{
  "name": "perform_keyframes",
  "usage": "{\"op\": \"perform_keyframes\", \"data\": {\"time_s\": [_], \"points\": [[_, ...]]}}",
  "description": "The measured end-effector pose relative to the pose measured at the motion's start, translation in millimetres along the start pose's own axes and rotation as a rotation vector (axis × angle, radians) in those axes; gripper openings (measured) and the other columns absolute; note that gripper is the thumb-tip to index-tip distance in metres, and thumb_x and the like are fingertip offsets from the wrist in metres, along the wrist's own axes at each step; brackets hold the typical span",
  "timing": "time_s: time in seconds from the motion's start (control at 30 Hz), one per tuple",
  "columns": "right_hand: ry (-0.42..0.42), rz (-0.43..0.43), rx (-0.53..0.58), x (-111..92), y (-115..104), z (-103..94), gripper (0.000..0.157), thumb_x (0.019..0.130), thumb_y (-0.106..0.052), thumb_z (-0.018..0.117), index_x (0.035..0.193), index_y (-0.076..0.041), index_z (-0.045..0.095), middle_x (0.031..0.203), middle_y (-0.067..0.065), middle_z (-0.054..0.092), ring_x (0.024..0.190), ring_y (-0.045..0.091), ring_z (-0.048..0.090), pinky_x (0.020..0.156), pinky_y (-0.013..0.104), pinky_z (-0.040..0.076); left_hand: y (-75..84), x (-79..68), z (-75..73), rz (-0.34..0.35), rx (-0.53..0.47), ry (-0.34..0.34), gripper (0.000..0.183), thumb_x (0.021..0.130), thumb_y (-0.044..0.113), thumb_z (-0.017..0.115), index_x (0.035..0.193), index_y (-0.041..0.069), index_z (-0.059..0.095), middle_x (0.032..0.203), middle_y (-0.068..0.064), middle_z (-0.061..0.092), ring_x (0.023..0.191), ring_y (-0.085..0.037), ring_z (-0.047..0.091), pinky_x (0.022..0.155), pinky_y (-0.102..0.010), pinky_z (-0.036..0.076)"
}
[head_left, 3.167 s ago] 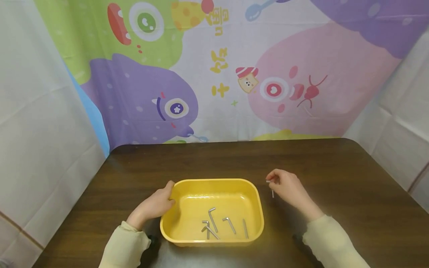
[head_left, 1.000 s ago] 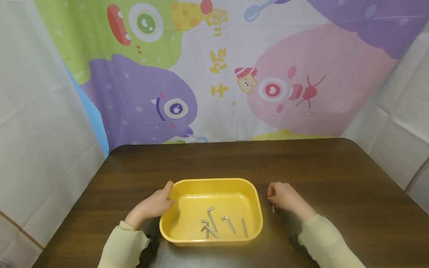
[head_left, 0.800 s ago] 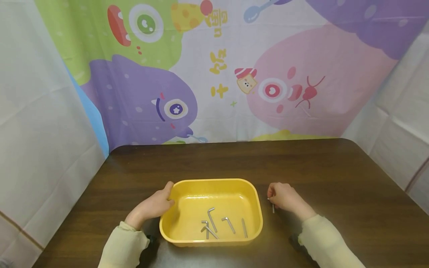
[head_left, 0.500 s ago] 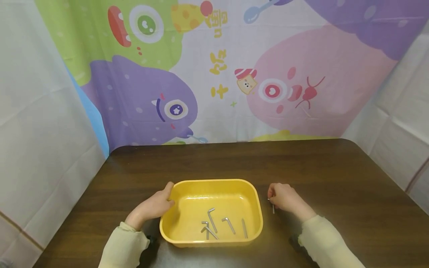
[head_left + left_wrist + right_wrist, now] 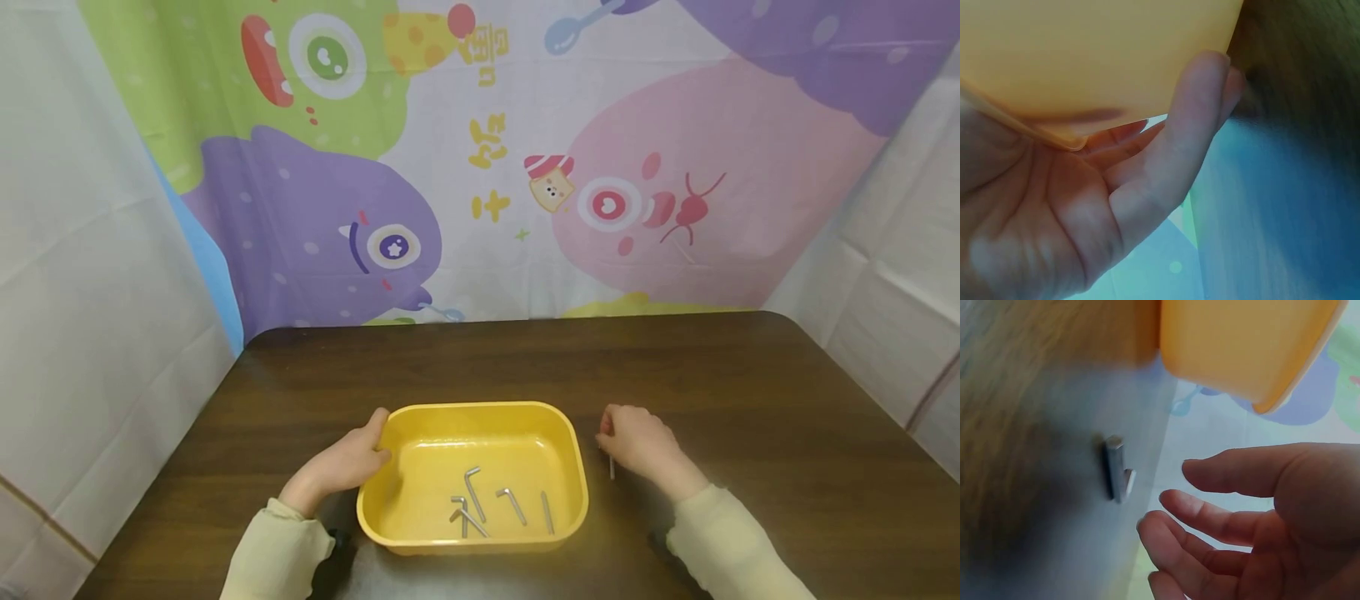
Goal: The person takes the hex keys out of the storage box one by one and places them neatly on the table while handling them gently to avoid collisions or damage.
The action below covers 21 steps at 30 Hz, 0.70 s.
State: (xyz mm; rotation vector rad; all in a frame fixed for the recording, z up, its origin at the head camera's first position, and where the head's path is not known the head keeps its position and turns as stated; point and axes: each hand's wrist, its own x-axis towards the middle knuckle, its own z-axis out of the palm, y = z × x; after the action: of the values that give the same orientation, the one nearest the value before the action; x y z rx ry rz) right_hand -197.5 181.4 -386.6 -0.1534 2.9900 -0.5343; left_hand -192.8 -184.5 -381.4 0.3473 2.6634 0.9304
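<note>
My left hand grips the left side of a yellow plastic tray, thumb at the rim. In the left wrist view its fingers lie along the tray's wall. An L-shaped hex key lies on the table to the right of the tray, its short end raised in the right wrist view. Over it hovers my right hand, its fingers parted and holding nothing; a gap shows between fingertips and key. Inside the tray are several silver hex keys, including a bent one and a straight-looking one.
The dark wooden table extends beyond the tray to a cartoon-printed cloth hung along its back edge. Pale cloth panels flank both sides.
My right hand has lowered the hex key onto the table, let go of it, and lifted slightly. The left hand and the tray have stayed in place.
</note>
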Motion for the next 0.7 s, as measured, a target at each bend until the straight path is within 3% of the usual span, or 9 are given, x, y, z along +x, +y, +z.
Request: {"op": "perform_keyframes", "data": {"time_s": [0.7], "points": [[0.207, -0.144, 0.035, -20.5, -34.3, -11.4, 0.008, 0.080, -0.020, 0.062, 0.081, -0.012, 0.060, 0.065, -0.005, 0.050, 0.051, 0.010, 0.045, 0.050, 0.027, 0.037, -0.8, 0.0, -0.1, 0.014, 0.003, -0.014, 0.051, 0.088, 0.005, 0.044, 0.132, -0.010, 0.022, 0.128, -0.030, 0.042, 0.106, -0.027, 0.049, 0.092, -0.046, 0.037]]}}
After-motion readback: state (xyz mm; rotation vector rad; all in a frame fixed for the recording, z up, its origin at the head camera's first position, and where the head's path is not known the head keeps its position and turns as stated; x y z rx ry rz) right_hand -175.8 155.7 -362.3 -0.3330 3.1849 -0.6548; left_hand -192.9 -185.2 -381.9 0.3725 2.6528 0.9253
